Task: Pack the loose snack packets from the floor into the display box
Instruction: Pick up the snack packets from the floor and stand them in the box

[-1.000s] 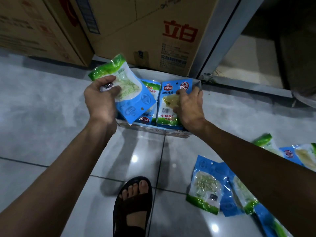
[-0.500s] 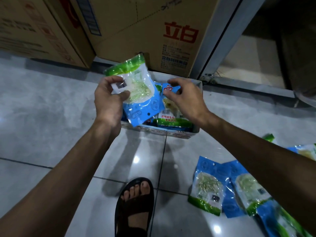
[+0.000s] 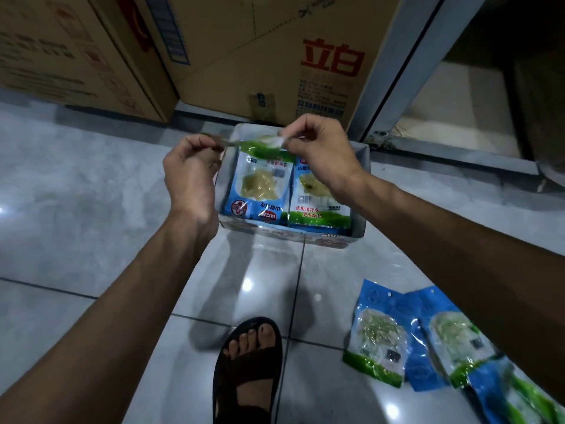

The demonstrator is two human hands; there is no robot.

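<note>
my left hand (image 3: 189, 172) and right hand (image 3: 321, 148) pinch the snack packet (image 3: 260, 145) by its ends, edge-on above the display box (image 3: 362, 185); i should lower it level onto the left stack (image 3: 260, 188), corners tucked inside.

Glossy grey floor tiles (image 3: 76, 194) with dark grout lines throw back small bright glints of overhead light (image 3: 246, 284). A big brown cardboard carton printed with red characters (image 3: 275, 56) stands at the back, a second brown carton (image 3: 61, 50) left of it. A grey metal door frame (image 3: 406, 62) rises just right of them, with a paler, dim floor (image 3: 458, 111) beyond its threshold rail (image 3: 452, 154).
</note>
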